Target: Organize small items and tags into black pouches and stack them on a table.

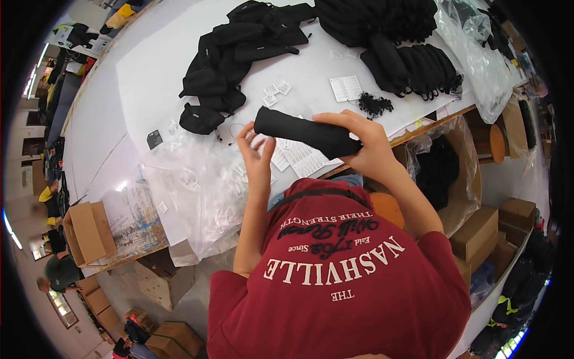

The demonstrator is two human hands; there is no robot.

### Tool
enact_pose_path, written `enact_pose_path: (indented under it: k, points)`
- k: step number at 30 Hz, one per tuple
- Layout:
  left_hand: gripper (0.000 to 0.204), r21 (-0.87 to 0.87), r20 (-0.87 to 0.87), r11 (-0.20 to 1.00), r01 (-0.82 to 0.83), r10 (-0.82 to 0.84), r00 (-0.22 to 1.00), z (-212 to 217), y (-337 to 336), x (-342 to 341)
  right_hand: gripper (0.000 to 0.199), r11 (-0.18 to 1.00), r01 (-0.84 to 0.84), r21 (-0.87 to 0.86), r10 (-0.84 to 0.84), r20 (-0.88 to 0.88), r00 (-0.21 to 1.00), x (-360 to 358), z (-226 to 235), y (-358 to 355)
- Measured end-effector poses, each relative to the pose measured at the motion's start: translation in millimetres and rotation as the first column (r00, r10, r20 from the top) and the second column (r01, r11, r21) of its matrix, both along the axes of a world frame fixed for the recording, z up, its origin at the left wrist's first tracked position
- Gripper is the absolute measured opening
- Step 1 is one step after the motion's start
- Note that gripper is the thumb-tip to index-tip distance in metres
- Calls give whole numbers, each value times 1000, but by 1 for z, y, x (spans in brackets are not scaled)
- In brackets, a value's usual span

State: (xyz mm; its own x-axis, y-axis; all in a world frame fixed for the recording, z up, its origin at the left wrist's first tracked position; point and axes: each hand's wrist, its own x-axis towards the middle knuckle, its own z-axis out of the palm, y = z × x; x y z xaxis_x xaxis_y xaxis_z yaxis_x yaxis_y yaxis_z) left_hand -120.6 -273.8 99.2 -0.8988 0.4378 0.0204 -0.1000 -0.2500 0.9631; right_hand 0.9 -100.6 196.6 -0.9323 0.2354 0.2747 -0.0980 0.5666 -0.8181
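A black, tube-shaped fabric pouch [302, 133] is held tilted above the near edge of the table. My right hand [363, 140] grips its right end, thumb and fingers wrapped round it. At its left end is my left hand [258, 149], fingers bent and apart. A thin dark cord loops beside those fingers; whether they touch it I cannot tell. Printed white sheets [299, 158] lie under the pouch. Beyond it are small white labels [277, 90], a printed card [345, 88] and a tangle of short black cords [375, 105].
Black pouches [221, 60] lie in a loose row at the far left, with more heaped [382, 36] at the far right. Clear plastic bags [191, 191] cover the table to my left. An open carton [88, 233] stands at its left edge; closed cartons [475, 236] are stacked at right.
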Motion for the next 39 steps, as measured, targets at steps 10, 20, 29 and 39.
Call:
enact_pose_path:
  k: [10, 20, 29, 39]
  points:
    - [28, -365, -401, 884, 291, -432, 808, 14, -22, -17, 20, 990, -64, -125, 76, 97, 992, 8, -31, 39]
    - [24, -650, -313, 760, 22, -294, 903, -109, -20, -22, 22, 628, 747, 218, -579, -511, 636, -8, -72, 181]
    - [50, -767, -427, 640, -41, -462, 777, -137, -4, -6, 61, 488, 455, 744, -812, 197, 549, -8, -168, 260]
    - [69, -783, -447, 622, 18, -582, 679, -130, 19, 1, 18, 764, 310, 566, -589, 415, 693, 20, -200, 118]
